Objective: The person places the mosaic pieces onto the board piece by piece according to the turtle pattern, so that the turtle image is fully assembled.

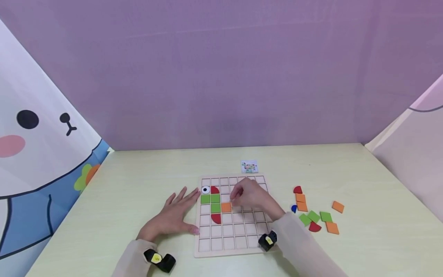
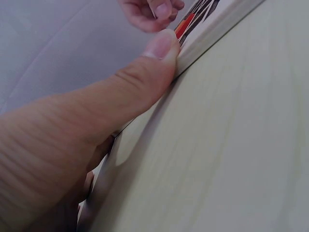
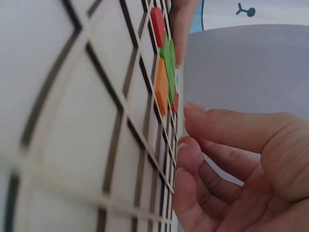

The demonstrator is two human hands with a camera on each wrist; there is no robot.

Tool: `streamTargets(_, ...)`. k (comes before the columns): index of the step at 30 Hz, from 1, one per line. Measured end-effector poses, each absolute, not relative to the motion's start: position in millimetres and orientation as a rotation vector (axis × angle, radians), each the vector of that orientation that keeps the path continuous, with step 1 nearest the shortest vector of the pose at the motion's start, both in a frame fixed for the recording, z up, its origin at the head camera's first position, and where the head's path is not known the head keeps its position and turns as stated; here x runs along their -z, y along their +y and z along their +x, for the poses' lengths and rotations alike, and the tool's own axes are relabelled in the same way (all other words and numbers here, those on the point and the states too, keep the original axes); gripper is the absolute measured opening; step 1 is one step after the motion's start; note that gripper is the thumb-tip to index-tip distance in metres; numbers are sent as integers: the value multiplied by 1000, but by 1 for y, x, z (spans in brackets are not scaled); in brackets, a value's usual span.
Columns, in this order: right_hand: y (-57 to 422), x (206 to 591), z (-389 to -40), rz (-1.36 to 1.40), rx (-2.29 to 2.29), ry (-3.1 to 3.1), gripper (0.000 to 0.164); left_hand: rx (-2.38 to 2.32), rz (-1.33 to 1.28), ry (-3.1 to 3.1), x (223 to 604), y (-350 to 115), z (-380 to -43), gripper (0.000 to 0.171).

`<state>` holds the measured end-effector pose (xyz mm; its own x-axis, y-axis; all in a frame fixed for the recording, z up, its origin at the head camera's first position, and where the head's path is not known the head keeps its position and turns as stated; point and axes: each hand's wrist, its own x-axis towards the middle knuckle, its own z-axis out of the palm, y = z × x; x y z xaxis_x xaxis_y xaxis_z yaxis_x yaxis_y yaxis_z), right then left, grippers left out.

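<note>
A pale wooden grid board [image 1: 196,246] lies on the table. My left hand [image 1: 174,215] rests at its left edge with fingers spread, the thumb [image 2: 159,48] pressing against the side. On the board sit an eye tile [image 1: 205,189], a red quarter-circle tile [image 1: 215,190], several green square tiles [image 1: 215,198], an orange square tile [image 1: 226,207] and a lower red quarter-circle tile [image 1: 216,219]. My right hand [image 1: 250,194] hovers over the cells just right of the orange tile. Its fingers [image 3: 188,154] are loosely bent, the thumb lies apart from them, and no tile shows between them.
A small printed picture card [image 1: 249,166] lies behind the board. To the right are loose tiles: orange squares [image 1: 338,207], green squares [image 1: 326,216], red quarter-circles [image 1: 315,227] and a blue piece [image 1: 293,208]. A purple backdrop [image 1: 235,77] rises behind the table.
</note>
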<state>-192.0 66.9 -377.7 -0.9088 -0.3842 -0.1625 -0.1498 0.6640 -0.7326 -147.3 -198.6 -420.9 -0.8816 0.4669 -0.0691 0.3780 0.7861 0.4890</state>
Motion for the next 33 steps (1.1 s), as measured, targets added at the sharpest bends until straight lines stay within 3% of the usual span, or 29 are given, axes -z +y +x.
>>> streamTargets(33,207,372,-159,-309,928,2768,16,-717,686,2795,421,-201,-146,111)
